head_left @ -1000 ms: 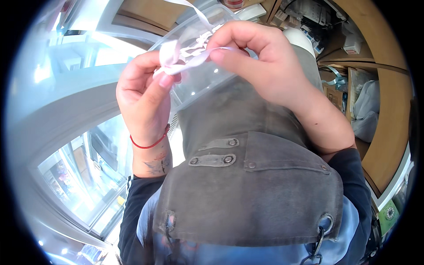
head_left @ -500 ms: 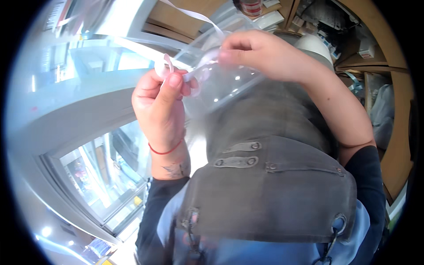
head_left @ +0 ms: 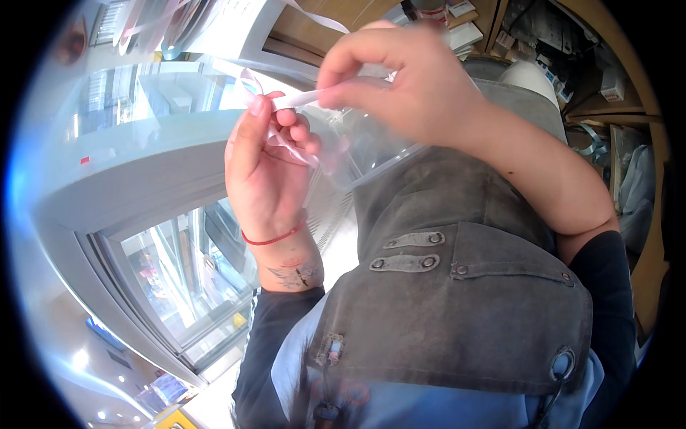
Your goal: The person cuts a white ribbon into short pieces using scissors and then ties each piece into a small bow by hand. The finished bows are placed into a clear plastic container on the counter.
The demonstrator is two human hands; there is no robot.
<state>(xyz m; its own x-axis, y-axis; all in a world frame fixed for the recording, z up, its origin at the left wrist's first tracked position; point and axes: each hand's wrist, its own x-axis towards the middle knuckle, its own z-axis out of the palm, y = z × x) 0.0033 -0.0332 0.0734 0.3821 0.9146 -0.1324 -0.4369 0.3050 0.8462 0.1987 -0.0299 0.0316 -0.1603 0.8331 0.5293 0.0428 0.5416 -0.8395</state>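
Note:
A pale pink ribbon (head_left: 304, 98) stretches between my two hands. My left hand (head_left: 268, 154) pinches it between thumb and fingers, with a small loop standing above the thumb and a loose end hanging across the palm. My right hand (head_left: 404, 79) grips the ribbon with thumb and forefinger, a little to the right and higher. Behind and below the hands is a clear plastic box (head_left: 371, 161), partly covered by my right hand. Another stretch of ribbon runs up past the far edge of the view.
A glass-fronted white counter (head_left: 157, 168) curves along the left. Ribbon rolls (head_left: 161, 25) stand at the far left. Wooden shelves (head_left: 622, 100) with small boxes and packets are on the right. My dark apron (head_left: 457, 322) fills the lower middle.
My right hand has come left, nearer my left hand, and the ribbon between them is pulled straighter. The loop at my left thumb has changed shape. The whole view has shifted slightly.

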